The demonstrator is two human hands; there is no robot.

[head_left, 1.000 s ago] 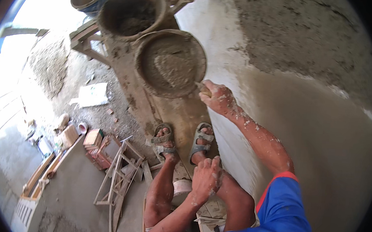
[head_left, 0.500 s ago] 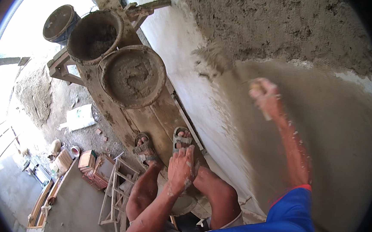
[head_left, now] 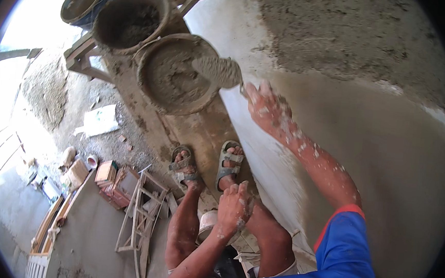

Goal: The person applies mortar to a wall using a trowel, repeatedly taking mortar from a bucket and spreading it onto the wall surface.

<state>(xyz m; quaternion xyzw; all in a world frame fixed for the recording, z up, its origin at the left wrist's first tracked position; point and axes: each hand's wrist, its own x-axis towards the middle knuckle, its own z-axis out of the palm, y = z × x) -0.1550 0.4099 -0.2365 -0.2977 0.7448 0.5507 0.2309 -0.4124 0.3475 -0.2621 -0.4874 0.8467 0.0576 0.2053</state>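
Right hand [head_left: 267, 107] gripping mortar-laden trowel [head_left: 218, 70], round mortar pan [head_left: 178, 74], left hand [head_left: 234, 208] on knee

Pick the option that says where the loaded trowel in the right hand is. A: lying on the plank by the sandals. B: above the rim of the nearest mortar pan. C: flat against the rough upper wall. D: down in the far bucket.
B: the right hand holds the trowel, heaped with grey mortar, over the near edge of the nearest mortar pan, not on the wall.
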